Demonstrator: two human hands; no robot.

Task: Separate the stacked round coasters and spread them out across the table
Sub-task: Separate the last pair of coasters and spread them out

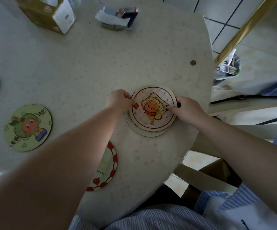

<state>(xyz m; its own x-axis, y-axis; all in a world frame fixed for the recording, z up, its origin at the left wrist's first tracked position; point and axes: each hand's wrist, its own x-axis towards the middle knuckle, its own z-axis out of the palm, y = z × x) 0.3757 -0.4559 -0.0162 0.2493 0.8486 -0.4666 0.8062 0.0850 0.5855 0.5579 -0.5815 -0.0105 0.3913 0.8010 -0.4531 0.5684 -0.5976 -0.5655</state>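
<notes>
Snugly between hands [152, 107] — coasters [152, 108] (stacked)

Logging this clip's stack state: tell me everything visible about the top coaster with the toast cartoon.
The top coaster is a thin, stiff round disc, pale with a dark red ring near its rim, a pink checked field and an orange-faced character in yellow toast. It lies face up, shifted off the coaster below, whose near edge shows. The left hand pinches its left edge; the right hand grips its right edge, a fingertip on the print. It sits near the table's right edge.
</notes>
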